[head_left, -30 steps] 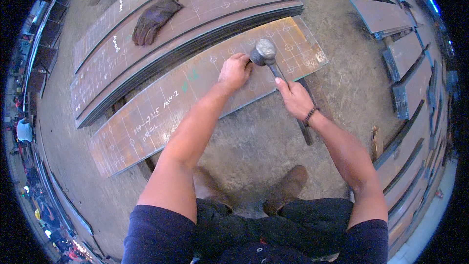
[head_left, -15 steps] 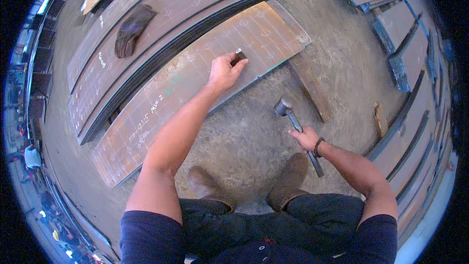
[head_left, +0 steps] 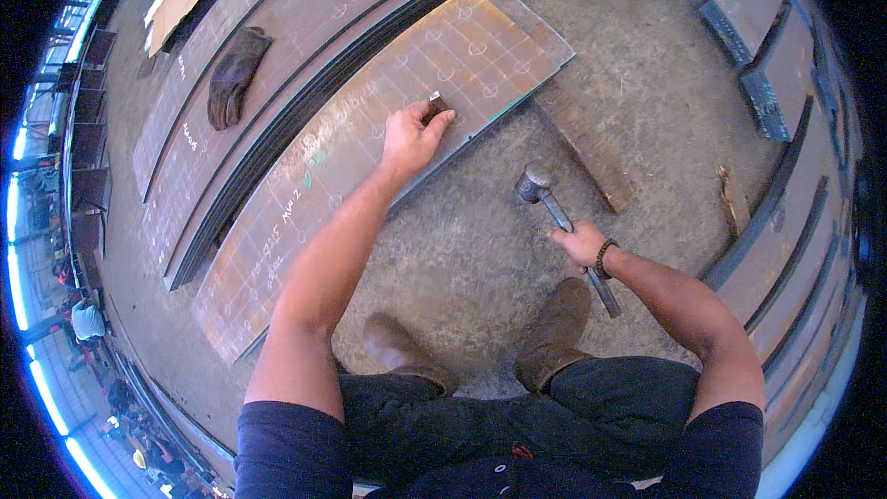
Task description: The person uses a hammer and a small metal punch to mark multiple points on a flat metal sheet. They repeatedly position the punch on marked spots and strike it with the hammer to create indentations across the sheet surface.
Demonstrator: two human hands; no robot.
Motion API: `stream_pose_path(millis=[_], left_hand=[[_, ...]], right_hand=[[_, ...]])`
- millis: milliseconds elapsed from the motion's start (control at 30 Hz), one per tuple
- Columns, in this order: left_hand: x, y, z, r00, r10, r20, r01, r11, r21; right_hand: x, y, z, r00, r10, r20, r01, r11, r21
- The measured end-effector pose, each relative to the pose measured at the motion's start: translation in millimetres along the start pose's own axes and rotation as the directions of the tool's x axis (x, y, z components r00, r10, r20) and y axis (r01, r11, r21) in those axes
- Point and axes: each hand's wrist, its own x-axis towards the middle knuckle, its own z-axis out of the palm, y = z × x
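Note:
My left hand (head_left: 410, 142) is closed around a small dark metal block, perhaps a steel stamp (head_left: 437, 108), with a shiny upper end. Its lower end is hidden by my fingers, so I cannot tell whether it touches the plate. Beneath it lies a long, curved, rust-toned steel plate (head_left: 496, 48) marked with chalk lines, circles and handwriting. In my right hand (head_left: 582, 247) is a hammer (head_left: 535, 185), gripped along its handle. The hammer's head hangs over the concrete floor, to the right of the plate and apart from it.
Dark gloves (head_left: 236, 79) rest on a stack of curved steel plates (head_left: 305, 23) at the far left. A narrow steel strip (head_left: 582, 152) sticks out beside the marked plate. More plates (head_left: 785, 259) line the right side, near a wood scrap (head_left: 733, 203). My boots (head_left: 559, 333) stand close by.
The view has shifted slightly, so the plates and gloves appear moved. Both hands keep their grips, the left on the stamp and the right on the hammer.

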Motion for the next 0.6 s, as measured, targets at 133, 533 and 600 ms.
stream_pose_path(millis=[133, 533, 600], left_hand=[[0.5, 0.2, -0.8, 1.000, -0.008, 0.007, 0.008, 1.000, -0.007], [-0.5, 0.1, -0.5, 0.996, 0.078, -0.038, -0.076, 0.995, 0.058], [-0.3, -0.6, -0.2, 0.995, 0.092, -0.042, -0.090, 0.995, 0.053]], right_hand=[[-4.7, -3.5, -1.7, 0.999, 0.037, 0.029, -0.041, 0.991, 0.127], [-6.6, -6.3, -1.4, 1.000, 0.014, 0.028, -0.018, 0.986, 0.167], [-7.1, -5.8, -1.7, 0.999, 0.032, 0.043, -0.039, 0.982, 0.186]])
